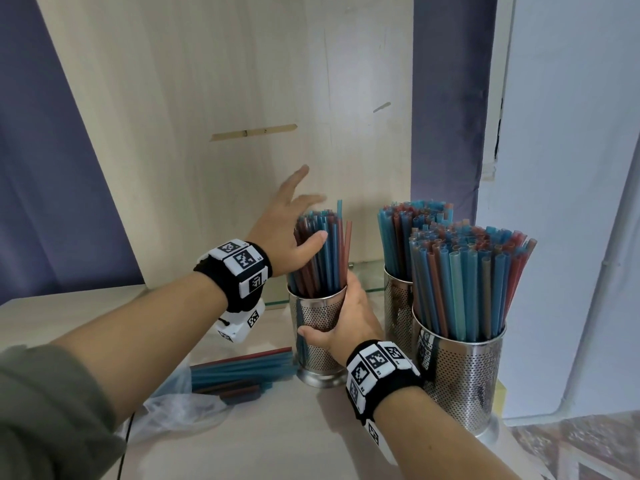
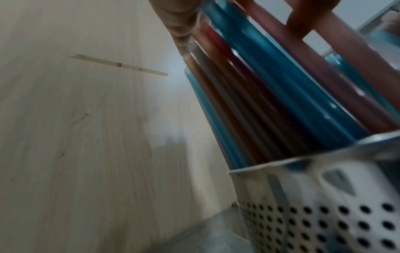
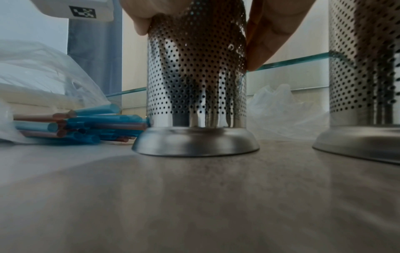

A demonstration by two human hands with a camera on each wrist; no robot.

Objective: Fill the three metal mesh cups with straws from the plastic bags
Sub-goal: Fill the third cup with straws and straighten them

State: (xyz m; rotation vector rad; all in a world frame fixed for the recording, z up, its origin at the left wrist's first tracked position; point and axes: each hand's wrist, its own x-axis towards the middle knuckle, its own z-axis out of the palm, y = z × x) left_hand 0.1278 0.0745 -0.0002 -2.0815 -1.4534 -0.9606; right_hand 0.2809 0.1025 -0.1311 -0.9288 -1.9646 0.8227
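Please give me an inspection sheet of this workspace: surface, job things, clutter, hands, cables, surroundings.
Surface: pale tabletop.
Job's things: left mesh cup partly filled; near right cup and far right cup packed; loose straws lying on plastic bag.
Clutter: crumpled bag behind the cups.
Hands: right hand grips the left mesh cup; left hand open against its straws.
Cables: thin black cord.
Surroundings: wooden panel, glass shelf edge.

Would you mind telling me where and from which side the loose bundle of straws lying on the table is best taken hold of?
Grip the loose straws around their middle, coming down from above with the left hand. They lie flat, side by side, with their left ends in the plastic bag and their right ends by the left cup, so the mid-length is the free part.
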